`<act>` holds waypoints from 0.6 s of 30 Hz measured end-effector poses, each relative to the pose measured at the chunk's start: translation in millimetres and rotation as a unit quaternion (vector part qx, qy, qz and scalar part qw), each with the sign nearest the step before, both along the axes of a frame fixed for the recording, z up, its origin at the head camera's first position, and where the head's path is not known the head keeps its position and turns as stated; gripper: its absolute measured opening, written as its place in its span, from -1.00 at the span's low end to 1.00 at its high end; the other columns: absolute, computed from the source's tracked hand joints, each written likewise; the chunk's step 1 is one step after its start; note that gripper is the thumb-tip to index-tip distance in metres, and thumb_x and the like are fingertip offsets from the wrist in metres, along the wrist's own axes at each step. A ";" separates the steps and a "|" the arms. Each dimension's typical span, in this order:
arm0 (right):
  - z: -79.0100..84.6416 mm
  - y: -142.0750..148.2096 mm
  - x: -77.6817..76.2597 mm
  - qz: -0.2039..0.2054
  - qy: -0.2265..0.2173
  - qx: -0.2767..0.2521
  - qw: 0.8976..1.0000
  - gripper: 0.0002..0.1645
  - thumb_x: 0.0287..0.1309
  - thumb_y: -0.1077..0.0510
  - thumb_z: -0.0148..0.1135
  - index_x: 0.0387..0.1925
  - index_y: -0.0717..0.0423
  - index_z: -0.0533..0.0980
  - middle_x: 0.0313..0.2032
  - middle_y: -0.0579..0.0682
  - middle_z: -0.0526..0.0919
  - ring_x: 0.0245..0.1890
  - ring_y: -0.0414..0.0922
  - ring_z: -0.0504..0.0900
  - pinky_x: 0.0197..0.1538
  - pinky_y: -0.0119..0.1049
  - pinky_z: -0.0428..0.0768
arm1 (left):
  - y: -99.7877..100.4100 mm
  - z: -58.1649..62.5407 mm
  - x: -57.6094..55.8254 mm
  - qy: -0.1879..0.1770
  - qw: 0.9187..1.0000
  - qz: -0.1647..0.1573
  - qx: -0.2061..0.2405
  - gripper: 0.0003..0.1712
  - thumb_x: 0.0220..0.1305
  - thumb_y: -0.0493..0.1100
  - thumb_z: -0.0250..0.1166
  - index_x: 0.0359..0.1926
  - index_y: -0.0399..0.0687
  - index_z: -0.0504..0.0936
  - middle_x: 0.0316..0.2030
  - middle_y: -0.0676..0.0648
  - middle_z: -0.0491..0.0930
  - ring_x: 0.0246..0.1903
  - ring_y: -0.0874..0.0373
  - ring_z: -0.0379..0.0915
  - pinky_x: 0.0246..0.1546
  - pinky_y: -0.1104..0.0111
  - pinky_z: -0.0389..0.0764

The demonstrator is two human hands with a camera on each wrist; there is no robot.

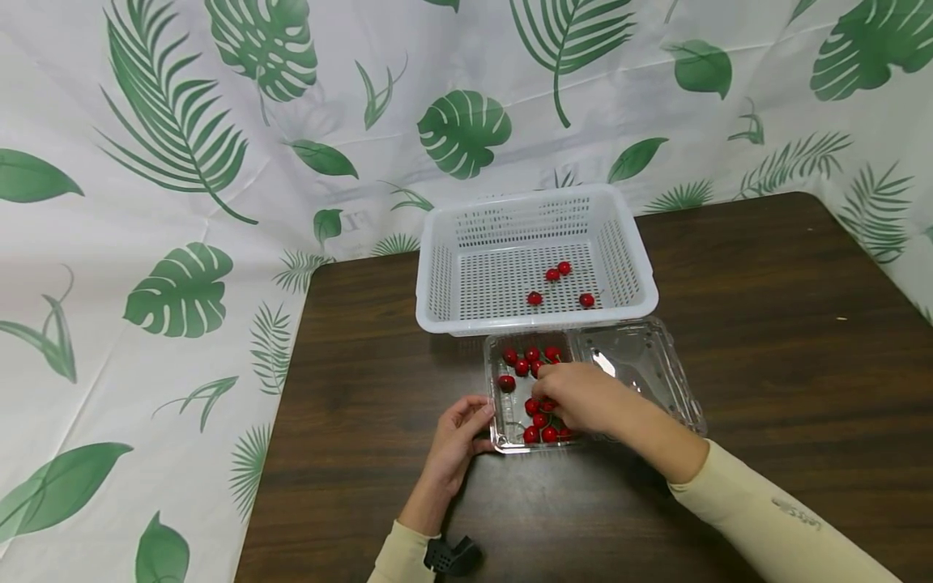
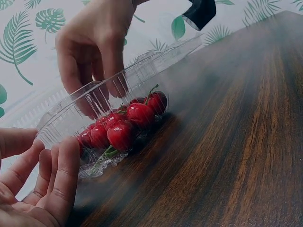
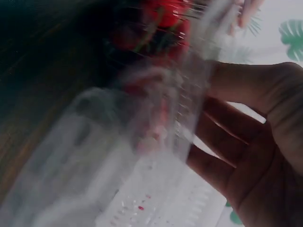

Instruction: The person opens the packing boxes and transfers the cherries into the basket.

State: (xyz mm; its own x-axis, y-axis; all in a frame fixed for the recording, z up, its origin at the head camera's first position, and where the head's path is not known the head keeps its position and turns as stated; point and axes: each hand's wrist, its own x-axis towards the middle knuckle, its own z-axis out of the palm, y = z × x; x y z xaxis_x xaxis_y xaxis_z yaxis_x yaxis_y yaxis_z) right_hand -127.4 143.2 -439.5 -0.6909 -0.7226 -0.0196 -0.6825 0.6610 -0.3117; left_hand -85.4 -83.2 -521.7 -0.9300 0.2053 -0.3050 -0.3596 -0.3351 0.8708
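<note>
A clear plastic clamshell box (image 1: 503, 444) with its lid (image 1: 641, 356) folded back to the right stands on the table, holding several red cherries (image 1: 531, 435), some with green stems. At the box's left wall, my left hand (image 1: 453, 441) grips the rim, thumb on top and fingers lower down. From the right, my right hand (image 1: 583, 397) reaches down into the box with bent fingers among the cherries. In the left wrist view its fingertips show only through the plastic wall; whether they pinch a cherry is hidden. The right wrist view is blurred.
Behind the box stands a white perforated plastic basket (image 1: 535, 325) with several cherries (image 1: 551, 275) in it. The dark wooden table (image 1: 787, 340) extends to both sides. A white leaf-print curtain (image 1: 379, 162) hangs behind and along the left.
</note>
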 end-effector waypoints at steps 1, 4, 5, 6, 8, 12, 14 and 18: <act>-2.1 -1.3 0.7 -0.006 0.007 0.015 1.000 -0.74 -0.19 0.39 0.47 -0.45 0.02 0.63 -0.48 -0.13 0.50 -0.50 -0.13 0.52 -0.45 -0.26 0.57 | 0.0 -0.1 0.1 0.001 1.000 0.000 0.000 -0.76 0.31 -0.24 0.31 -0.08 -0.28 0.52 -0.24 -0.12 0.55 -0.33 0.12 0.53 -0.50 0.37 0.67; -6.6 -3.8 2.0 -0.013 0.031 0.039 0.999 -0.70 -0.27 0.41 0.45 -0.59 -0.03 0.55 -0.55 -0.16 0.38 -0.57 -0.12 0.45 -0.53 -0.25 0.51 | 0.2 -0.4 0.1 0.003 1.000 -0.001 -0.002 -0.79 0.31 -0.24 0.31 -0.10 -0.25 0.53 -0.24 -0.11 0.55 -0.33 0.12 0.53 -0.50 0.37 0.67; -7.4 -4.2 2.1 -0.015 0.034 0.040 0.998 -0.69 -0.29 0.41 0.44 -0.60 -0.03 0.54 -0.55 -0.16 0.38 -0.58 -0.11 0.45 -0.53 -0.24 0.51 | 0.3 -0.6 0.1 0.002 1.000 -0.001 -0.003 -0.79 0.31 -0.24 0.30 -0.10 -0.24 0.53 -0.24 -0.11 0.55 -0.34 0.13 0.53 -0.50 0.37 0.67; -8.1 -4.5 2.3 -0.014 0.035 0.038 0.999 -0.69 -0.30 0.41 0.44 -0.61 -0.04 0.54 -0.55 -0.16 0.37 -0.58 -0.11 0.45 -0.53 -0.24 0.51 | 0.5 -0.8 0.0 0.002 1.000 -0.002 -0.004 -0.79 0.31 -0.24 0.30 -0.10 -0.24 0.53 -0.25 -0.10 0.55 -0.34 0.13 0.53 -0.50 0.37 0.67; -10.0 -5.2 2.1 -0.009 0.037 0.027 0.999 -0.69 -0.33 0.41 0.45 -0.60 -0.04 0.55 -0.54 -0.17 0.38 -0.58 -0.13 0.45 -0.53 -0.24 0.51 | 0.6 -1.1 -0.1 0.001 1.000 -0.002 -0.005 -0.78 0.31 -0.24 0.31 -0.10 -0.25 0.52 -0.25 -0.10 0.55 -0.34 0.13 0.52 -0.51 0.38 0.67; -14.8 -7.4 0.9 0.004 0.033 0.002 0.999 -0.69 -0.29 0.42 0.45 -0.54 -0.04 0.59 -0.51 -0.19 0.40 -0.56 -0.17 0.46 -0.52 -0.29 0.51 | 0.3 -1.5 -0.3 0.003 1.000 -0.004 -0.006 -0.76 0.31 -0.24 0.30 -0.09 -0.28 0.52 -0.25 -0.09 0.55 -0.34 0.13 0.52 -0.51 0.39 0.66; -17.7 -8.7 0.0 0.010 0.038 -0.009 0.999 -0.70 -0.23 0.42 0.43 -0.54 -0.05 0.60 -0.52 -0.21 0.40 -0.56 -0.20 0.44 -0.52 -0.31 0.51 | -0.2 -1.4 -0.4 0.005 1.000 -0.004 -0.006 -0.76 0.31 -0.23 0.30 -0.09 -0.28 0.52 -0.25 -0.10 0.55 -0.34 0.13 0.52 -0.51 0.38 0.66; -22.3 -9.6 -2.3 0.024 0.047 -0.025 0.998 -0.75 -0.08 0.35 0.42 -0.58 -0.07 0.61 -0.55 -0.24 0.39 -0.57 -0.23 0.43 -0.50 -0.33 0.51 | -0.6 -0.7 -0.2 0.006 1.000 -0.007 -0.007 -0.76 0.31 -0.22 0.31 -0.08 -0.26 0.52 -0.23 -0.11 0.55 -0.32 0.12 0.54 -0.49 0.37 0.67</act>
State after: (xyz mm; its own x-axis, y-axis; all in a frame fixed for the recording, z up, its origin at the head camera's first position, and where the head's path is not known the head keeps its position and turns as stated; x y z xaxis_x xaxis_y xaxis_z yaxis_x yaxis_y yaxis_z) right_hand -129.7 133.6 -461.9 -0.6524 -0.7536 0.0807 -0.7409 0.6117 -0.2773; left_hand -85.6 -83.8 -522.5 -0.9306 0.2134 -0.2975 -0.3541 -0.3183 0.8794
